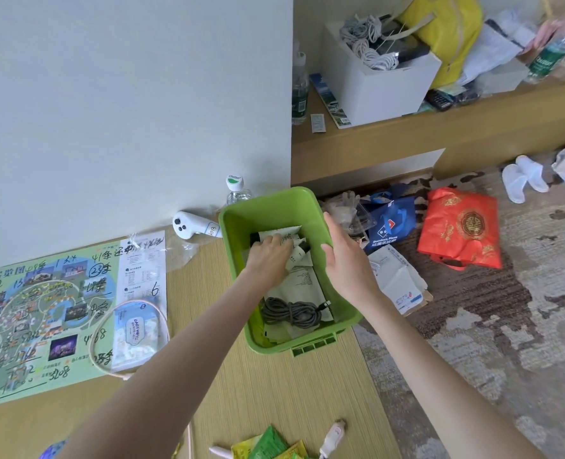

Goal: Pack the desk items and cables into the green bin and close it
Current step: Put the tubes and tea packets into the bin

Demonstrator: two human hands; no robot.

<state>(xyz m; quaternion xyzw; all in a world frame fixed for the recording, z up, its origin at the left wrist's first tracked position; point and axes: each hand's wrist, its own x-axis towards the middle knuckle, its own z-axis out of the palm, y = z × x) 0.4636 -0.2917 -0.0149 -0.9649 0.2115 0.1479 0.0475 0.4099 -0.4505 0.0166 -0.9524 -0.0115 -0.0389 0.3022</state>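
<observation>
**Over the green bin, one hand inside and one at the rim**

Near the wall, on the wooden desk top, the green bin (274,207) stands open. The left hand (269,256) reaches into it from 7 o'clock, forearm straight, palm down, its fingers bent round a small white tube (299,256) that lies on papers (302,279) at the bin's 12 o'clock end. The right hand (347,260) comes in from 5 o'clock and stands on edge against the bin's 3 o'clock rim, fingers straight and together, thumb spread inward, gripping nothing. A coiled grey cable (291,313) lies at the bin's 6 o'clock end. Outside the bin, a white controller (188,225) rests at 10 o'clock and a water bottle (236,188) at 12 o'clock, with a pack of wipes (135,332) at 8 o'clock.
</observation>
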